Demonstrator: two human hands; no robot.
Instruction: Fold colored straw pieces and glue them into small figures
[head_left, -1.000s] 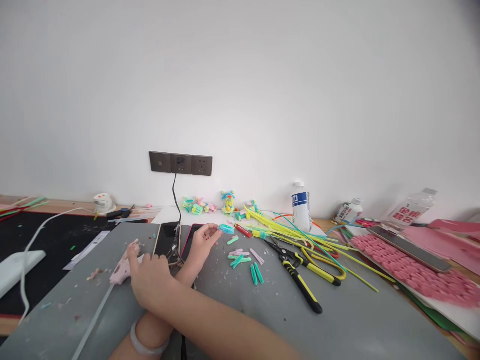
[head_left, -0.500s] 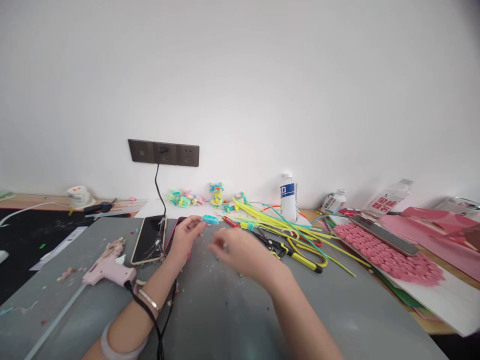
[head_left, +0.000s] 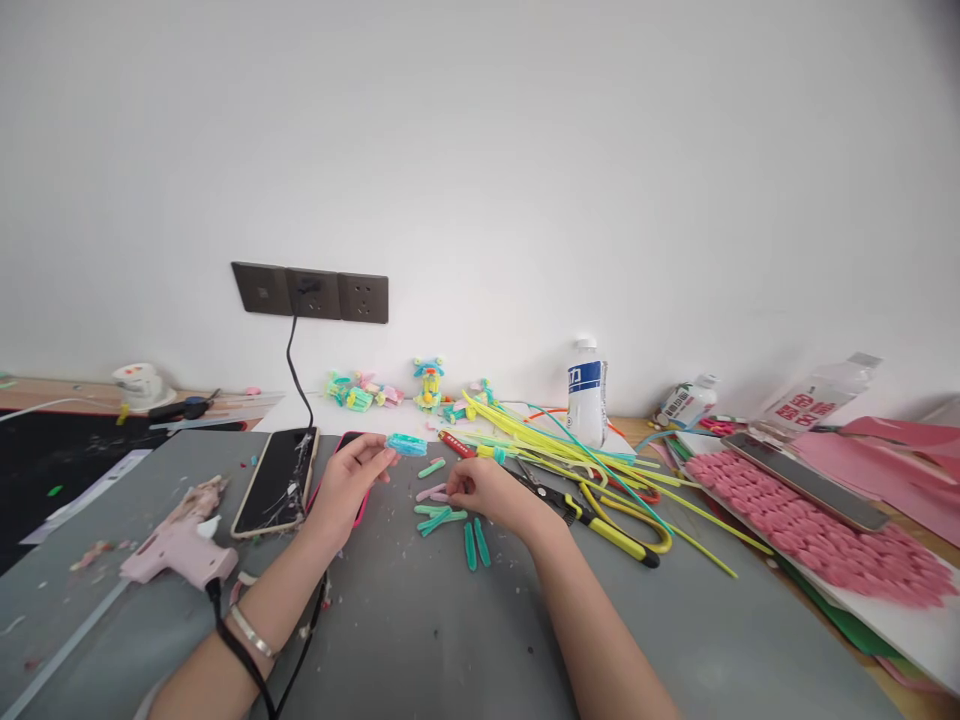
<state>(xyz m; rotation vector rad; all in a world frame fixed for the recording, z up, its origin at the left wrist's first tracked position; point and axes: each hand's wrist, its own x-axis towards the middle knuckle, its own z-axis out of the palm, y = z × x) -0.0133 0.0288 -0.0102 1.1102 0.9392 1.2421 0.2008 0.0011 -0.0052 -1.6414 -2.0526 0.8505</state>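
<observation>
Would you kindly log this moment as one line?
left hand: holds blue piece | right hand: on pink piece | glue gun: on mat

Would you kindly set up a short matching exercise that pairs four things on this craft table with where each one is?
Things:
1. pink glue gun
2. turquoise piece
3. yellow-handled pliers
4. white bottle

Places:
A. upright by the wall
B. lying at the mat's left, cord attached
C. pinched in the left hand
D. lying just right of the right hand

Pairs: 1-B, 2-C, 3-D, 4-A
</observation>
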